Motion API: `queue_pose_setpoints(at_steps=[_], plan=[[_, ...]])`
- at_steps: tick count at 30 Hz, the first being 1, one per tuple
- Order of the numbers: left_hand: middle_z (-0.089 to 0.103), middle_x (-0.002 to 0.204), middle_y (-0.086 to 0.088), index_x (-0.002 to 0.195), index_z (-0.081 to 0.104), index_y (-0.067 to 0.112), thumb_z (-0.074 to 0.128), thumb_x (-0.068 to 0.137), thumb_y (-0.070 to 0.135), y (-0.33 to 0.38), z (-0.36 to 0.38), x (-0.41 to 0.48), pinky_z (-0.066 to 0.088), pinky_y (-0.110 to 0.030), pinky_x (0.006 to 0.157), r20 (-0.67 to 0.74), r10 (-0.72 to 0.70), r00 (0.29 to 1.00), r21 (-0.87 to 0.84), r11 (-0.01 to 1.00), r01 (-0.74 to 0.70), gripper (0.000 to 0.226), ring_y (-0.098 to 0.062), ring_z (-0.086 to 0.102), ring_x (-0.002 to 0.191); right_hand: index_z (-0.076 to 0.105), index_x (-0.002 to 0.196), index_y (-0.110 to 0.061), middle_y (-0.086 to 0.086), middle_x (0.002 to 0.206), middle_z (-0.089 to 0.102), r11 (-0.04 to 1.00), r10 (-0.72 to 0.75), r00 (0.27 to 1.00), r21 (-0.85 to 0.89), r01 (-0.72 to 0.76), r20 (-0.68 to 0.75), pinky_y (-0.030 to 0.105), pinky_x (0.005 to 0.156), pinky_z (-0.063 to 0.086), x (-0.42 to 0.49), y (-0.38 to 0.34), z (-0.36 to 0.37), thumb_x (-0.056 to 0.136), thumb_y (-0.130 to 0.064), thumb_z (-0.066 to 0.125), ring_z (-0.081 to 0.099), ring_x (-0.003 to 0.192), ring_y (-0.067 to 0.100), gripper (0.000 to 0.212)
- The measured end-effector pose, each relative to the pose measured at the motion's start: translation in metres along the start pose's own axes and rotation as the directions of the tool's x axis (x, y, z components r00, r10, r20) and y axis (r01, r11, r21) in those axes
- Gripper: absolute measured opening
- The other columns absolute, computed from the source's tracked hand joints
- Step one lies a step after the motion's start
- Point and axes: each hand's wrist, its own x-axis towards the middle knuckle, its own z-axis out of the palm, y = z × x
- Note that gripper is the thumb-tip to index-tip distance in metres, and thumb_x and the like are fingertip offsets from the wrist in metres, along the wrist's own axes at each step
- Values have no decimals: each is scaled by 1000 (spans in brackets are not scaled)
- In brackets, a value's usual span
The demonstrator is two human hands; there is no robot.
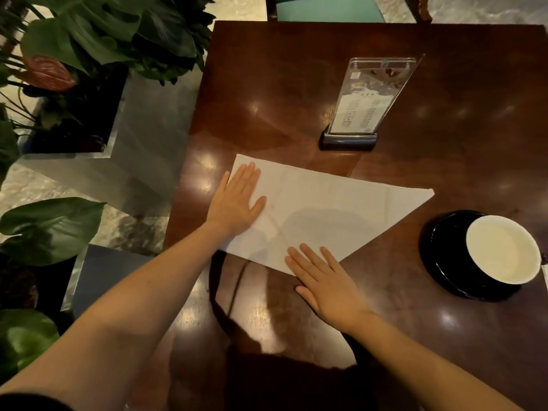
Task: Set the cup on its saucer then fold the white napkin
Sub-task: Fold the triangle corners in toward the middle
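The left hand (237,200) lies flat, fingers straight and close together, pressing the left end of the white napkin (326,209). It holds nothing. The right hand (323,280) is flat too, fingers a little spread. Only its fingertips rest on the napkin's near edge, and its palm is on the counter (281,84).

I'd say the risk is slip. The counter is dark polished wood, glossy enough to mirror the lights, and thin cloth or paper pressed this lightly could skate when either hand slides to crease it, so the edges would go out of line. With so little of the right hand on the napkin, the near layer could also spring up.

The napkin is matte and soft, folded to a long triangle with faint crease lines. Right of its point, well apart, a round cup (501,250) with a white inside sits on its shiny black saucer (439,253). A wide sweep could knock it. Beyond the napkin stands a clear acrylic menu stand (361,99).
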Motion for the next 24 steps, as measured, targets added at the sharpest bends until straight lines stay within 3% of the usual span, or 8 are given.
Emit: queue_pose_setpoints(at_steps=[7,12,14,15,17,18,20,24], plan=[[-6,160,0,149,-3,18,14,95,53,0,-6,1,-2,-44,119,43,9,999,18,1000,-10,66,-13,-11,145,35,143,-20,-4,151,32,999,-7,1000,54,6,8,43,112,11,-41,2,-4,97,-39,32,26,141,20,50],[-10,158,-9,148,-7,10,14,98,45,28,-14,-14,-4,-47,118,55,-66,996,129,990,58,64,-25,-10,146,52,132,-14,2,139,52,936,132,978,344,-69,-163,36,117,15,-36,9,-22,94,-22,47,43,133,19,39],[1,156,-18,148,7,5,29,99,35,65,-11,-40,4,-46,119,55,-98,994,-16,995,99,61,-35,4,145,49,134,-12,5,142,49,924,219,962,351,-152,-161,37,119,12,-23,20,-29,92,-12,49,40,135,21,42],[17,153,-22,145,23,4,38,96,29,86,-9,-59,17,-46,117,53,-88,995,-114,989,94,56,-39,20,141,45,137,-11,6,146,44,925,229,966,335,-177,-123,36,119,7,-16,25,-32,92,-11,46,34,139,22,45],[51,135,-22,128,53,3,44,90,26,122,0,-103,42,-46,103,-29,39,999,-141,989,-42,45,-36,49,125,37,142,-11,6,152,32,941,191,980,295,-166,-59,32,117,-2,-7,32,-30,94,-13,38,22,143,21,47],[57,130,-19,123,59,3,44,89,29,133,2,-120,45,-46,100,-23,80,997,-122,989,-83,45,-32,54,122,35,143,-10,6,154,29,949,169,984,278,-148,-51,30,117,-3,-5,34,-27,95,-13,37,20,144,20,48],[59,129,-16,118,62,3,44,88,32,140,5,-136,44,-46,99,-33,103,994,-129,986,-107,45,-29,55,121,38,141,-8,8,152,32,955,143,988,271,-121,-64,33,118,4,-4,38,-27,93,-12,41,24,143,22,48],[63,122,-17,112,64,6,56,85,34,134,4,-136,50,-40,93,-124,75,989,-183,978,-97,40,-30,62,111,56,125,-1,18,137,52,957,114,989,278,-84,-95,44,112,31,-3,38,-31,84,-7,55,46,129,32,42]])
